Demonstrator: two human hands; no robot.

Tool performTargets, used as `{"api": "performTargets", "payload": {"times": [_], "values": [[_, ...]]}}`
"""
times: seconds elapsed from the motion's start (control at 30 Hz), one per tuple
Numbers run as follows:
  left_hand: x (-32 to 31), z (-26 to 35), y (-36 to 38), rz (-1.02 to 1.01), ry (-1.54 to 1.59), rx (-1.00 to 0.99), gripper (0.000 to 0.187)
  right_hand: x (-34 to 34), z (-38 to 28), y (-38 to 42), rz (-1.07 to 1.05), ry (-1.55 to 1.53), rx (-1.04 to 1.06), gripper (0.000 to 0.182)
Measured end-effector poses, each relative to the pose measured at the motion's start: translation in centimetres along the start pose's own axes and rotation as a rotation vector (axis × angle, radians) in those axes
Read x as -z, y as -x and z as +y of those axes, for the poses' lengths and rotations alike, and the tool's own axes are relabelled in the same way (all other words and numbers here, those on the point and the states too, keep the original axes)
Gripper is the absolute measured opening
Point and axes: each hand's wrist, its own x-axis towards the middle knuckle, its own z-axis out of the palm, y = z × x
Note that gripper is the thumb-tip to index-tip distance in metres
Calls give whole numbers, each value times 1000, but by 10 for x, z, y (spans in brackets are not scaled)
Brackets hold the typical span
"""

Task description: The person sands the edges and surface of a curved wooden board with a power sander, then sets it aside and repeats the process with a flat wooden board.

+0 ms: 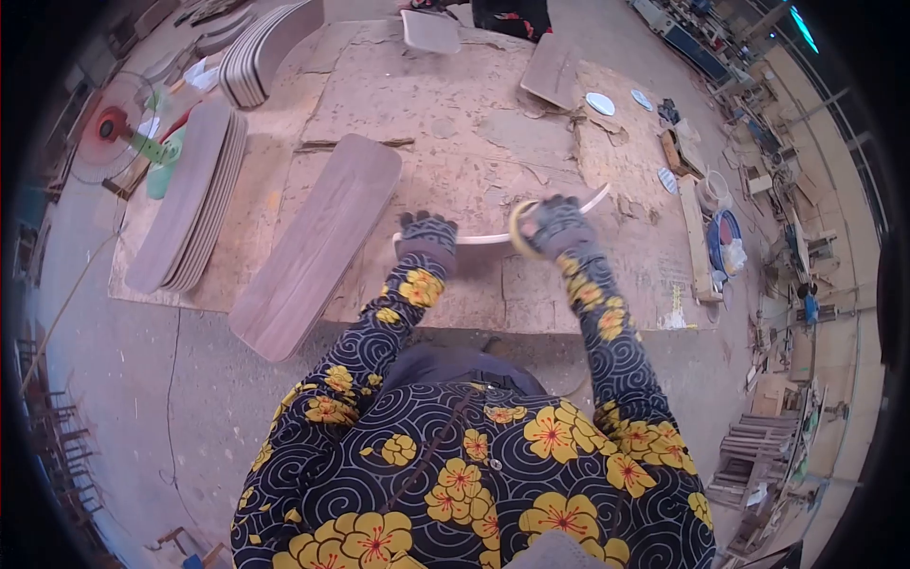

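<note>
Grey knit gloves are covering both hands. The left hand [428, 237] is closing around the left end of a thin curved wooden strip [493, 237], fingers wrapped over its edge. The right hand [559, 226] is gripping the same strip further along, and a yellowish ring of tape [518, 230] is sitting just at its nine o'clock side, touching the strip; whether the fingers are also pinching the ring cannot be told. Both arms, in dark sleeves with yellow flowers, are reaching forward and slightly bent, wrists roughly level. The strip is lying across the middle of the chipboard surface [455, 133], its right tip rising toward two o'clock. A long dark veneered panel [318, 242] is lying at nine o'clock of the left hand, hanging over the surface's near edge. A stack of similar panels [185, 194] is resting further toward nine o'clock.
</note>
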Motion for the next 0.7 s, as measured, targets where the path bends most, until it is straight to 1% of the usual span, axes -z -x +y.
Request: {"api": "performTargets", "payload": {"times": [0.03,0.07,0.13,0.17,0.27,0.3,0.37,0.43,0.53,0.6,0.63,0.67,0.7], "values": [[-3,19,-4,-33,13,-28,37,23,-18,11,-24,-103,-73,43],[-7,32,-8,-64,24,-58,36,18,-13,13,11,-255,-191,46],[-14,40,-15,-11,74,-104,37,-4,-1,9,93,-554,-419,57],[-16,36,-13,13,96,-132,37,-20,18,-2,147,-302,-257,53],[-20,27,-17,66,97,-188,40,-39,97,-26,-12,34,-106,49],[-23,27,-17,78,95,-193,39,-49,127,-35,-8,37,-164,47],[-28,27,-17,113,92,-206,39,-44,147,-36,-8,-15,-325,45],[-31,28,-15,158,96,-212,38,-4,141,-23,-14,-124,-520,43],[-27,29,-18,130,81,-175,38,-30,136,-24,-6,194,-91,42],[-27,29,-21,132,93,-170,39,-111,116,-25,722,127,56,40],[-27,29,-20,137,92,-172,39,-90,89,-7,600,38,108,41],[-27,28,-19,143,89,-174,39,-50,60,10,480,-51,157,41],[-29,28,-18,183,72,-184,38,-20,49,18,364,-172,47,42]]}}
